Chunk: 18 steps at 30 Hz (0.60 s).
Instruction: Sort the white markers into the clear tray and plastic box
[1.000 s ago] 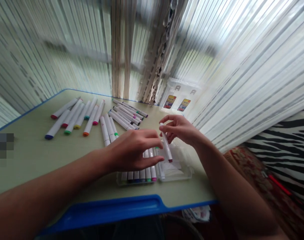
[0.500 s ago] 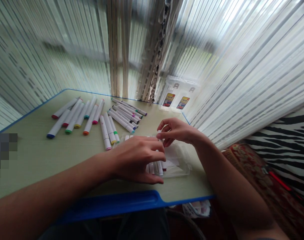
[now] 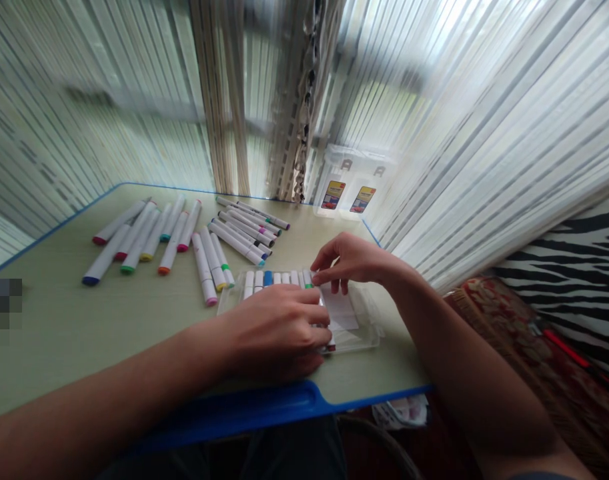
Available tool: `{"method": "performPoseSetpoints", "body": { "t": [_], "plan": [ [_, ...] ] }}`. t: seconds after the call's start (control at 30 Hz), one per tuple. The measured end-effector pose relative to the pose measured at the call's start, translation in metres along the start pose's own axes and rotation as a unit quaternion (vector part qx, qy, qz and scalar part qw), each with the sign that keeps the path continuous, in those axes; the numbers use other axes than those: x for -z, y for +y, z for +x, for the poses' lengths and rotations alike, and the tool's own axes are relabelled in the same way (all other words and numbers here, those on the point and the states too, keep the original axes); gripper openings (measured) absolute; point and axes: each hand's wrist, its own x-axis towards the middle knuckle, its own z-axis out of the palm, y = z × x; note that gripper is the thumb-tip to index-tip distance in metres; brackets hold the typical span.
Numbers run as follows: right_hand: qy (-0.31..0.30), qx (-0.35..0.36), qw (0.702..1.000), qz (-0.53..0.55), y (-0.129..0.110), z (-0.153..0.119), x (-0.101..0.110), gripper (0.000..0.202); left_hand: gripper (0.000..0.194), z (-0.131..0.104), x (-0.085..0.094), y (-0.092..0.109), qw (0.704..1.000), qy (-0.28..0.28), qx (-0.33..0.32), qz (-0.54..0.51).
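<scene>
A clear plastic case (image 3: 367,340) lies on the table with a row of white markers in it, among them a blue-ended marker (image 3: 268,278). My left hand (image 3: 284,327) covers the row from above, fingers curled down at its right end beside a red-ended marker (image 3: 331,347). That hand hides much of the row. My right hand (image 3: 347,263) is at the far end of the row, thumb and fingertips closed on a marker's end beside a green-banded marker (image 3: 309,281). A white sheet (image 3: 345,310) shows in the case's right part.
Thick loose markers (image 3: 134,237) with coloured ends lie at the left of the table (image 3: 49,320). More markers (image 3: 251,230) are heaped behind the case. A clear labelled box (image 3: 347,180) stands upright against the string curtain (image 3: 154,100). Blue edging (image 3: 284,400) borders the table.
My left hand has lowered onto the row, its thumb tucking in and its fingers curling more. My right hand stays at the far end. The view has shifted slightly.
</scene>
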Motion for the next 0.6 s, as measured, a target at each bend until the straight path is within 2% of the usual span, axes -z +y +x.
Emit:
{"method": "performPoseSetpoints", "body": {
  "t": [0.1, 0.6],
  "plan": [
    [-0.008, 0.009, 1.000, -0.020, 0.0014, 0.0007, 0.0009, 0.030, 0.013, 0.0001, -0.0009, -0.0006, 1.000, -0.012, -0.017, 0.002],
    [-0.006, 0.024, 0.998, -0.057, -0.0028, -0.0044, 0.0030, 0.029, 0.016, 0.0025, -0.0011, -0.0005, 0.999, -0.034, 0.005, -0.012]
  ]
}}
